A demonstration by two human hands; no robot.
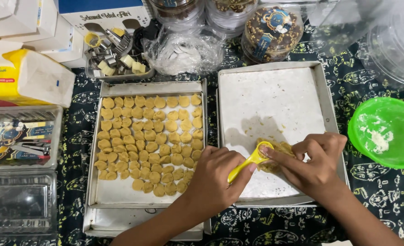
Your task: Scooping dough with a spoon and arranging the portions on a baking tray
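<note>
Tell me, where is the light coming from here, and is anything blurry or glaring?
Head view: hand shadows fall up-left onto the floured tray, so light likely comes from the lower right; glare whitens the crumpled plastic bag and clear lids; the dough pieces look sharp, while the yellow scoop and frame edges are slightly soft.

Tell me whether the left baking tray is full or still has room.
Mostly full, with room left. Rows of dough pieces cover the left baking tray from its top edge down; a bare strip remains along the bottom.
</note>
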